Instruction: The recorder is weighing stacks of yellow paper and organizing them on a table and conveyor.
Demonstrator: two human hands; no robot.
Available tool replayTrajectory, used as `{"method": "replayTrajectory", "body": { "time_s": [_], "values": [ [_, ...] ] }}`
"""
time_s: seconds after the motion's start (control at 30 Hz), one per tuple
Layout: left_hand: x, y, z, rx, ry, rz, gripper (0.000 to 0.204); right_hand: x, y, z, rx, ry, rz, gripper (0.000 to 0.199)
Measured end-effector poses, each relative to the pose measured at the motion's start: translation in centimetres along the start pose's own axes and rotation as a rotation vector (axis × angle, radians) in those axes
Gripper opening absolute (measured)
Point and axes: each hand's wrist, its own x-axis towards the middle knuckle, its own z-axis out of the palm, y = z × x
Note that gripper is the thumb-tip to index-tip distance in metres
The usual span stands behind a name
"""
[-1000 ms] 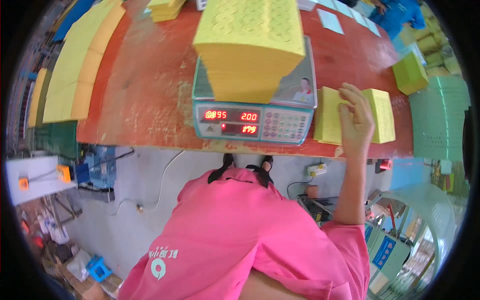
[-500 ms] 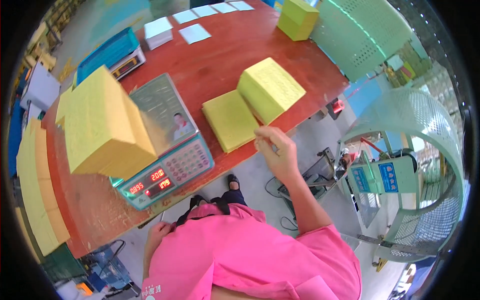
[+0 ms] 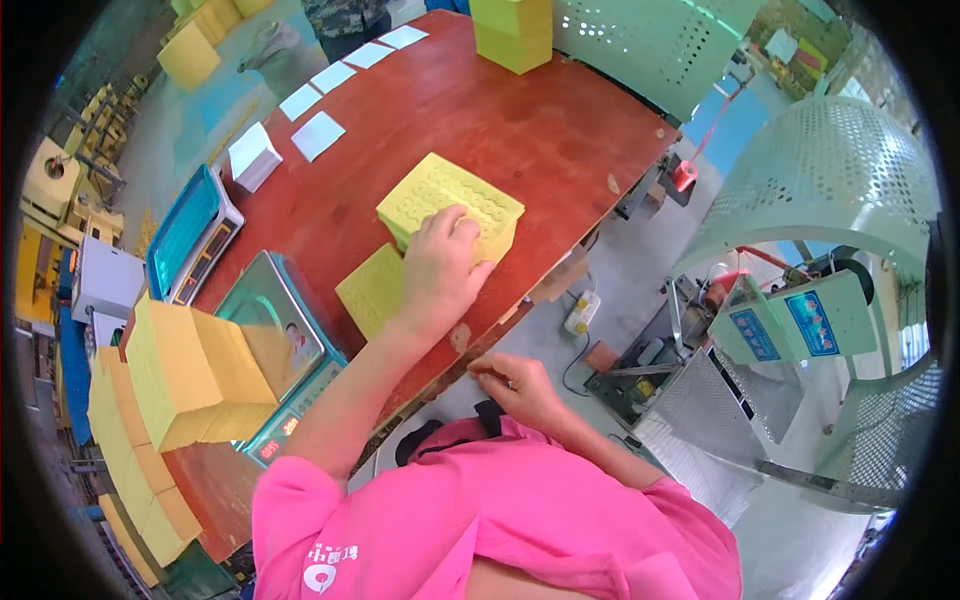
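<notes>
My left hand (image 3: pixel 440 265) reaches across to a tall stack of yellow embossed paper (image 3: pixel 450 195), its spread, slightly bent fingers resting on the top and the thumb at the near side. A lower yellow stack (image 3: pixel 370 290) lies against it on the left, partly behind my forearm. My right hand (image 3: pixel 520 388) hovers in front of the table edge with fingers curled and thumb near the index finger; nothing shows in it. Left of my arm is a digital scale (image 3: pixel 262 300) with a metal plate and red lit digits. A big block of yellow paper (image 3: pixel 190 375) overlaps its left side.
The red table (image 3: pixel 400 110) also bears white sheets (image 3: pixel 318 136), a white stack (image 3: pixel 254 158), another scale with a blue tray (image 3: pixel 190 230) and a yellow stack (image 3: pixel 515 35). On the right stands a machine with a green perforated drum guard (image 3: pixel 830 170). A person (image 3: pixel 345 22) stands beyond the table.
My left hand has risen from my waist onto the tall stack. My right hand has drawn back from the stacks' near edge toward my body. The view has shifted to the right.
</notes>
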Motion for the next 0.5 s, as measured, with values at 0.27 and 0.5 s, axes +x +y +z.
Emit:
{"method": "replayTrajectory", "body": {
  "time_s": [0.27, 0.5],
  "values": [
    [0.8, -0.4, 0.9, -0.045, -0.061, -0.083, 0.021, 1.8, 2.0, -3.1, 0.044, -0.079, -0.03, 0.017],
    [0.7, -0.9, 0.6, -0.015, 0.011, -0.045, 0.013, 3.7, 1.0, -3.9, 0.018, -0.114, -0.09, 0.015]
  ]
}}
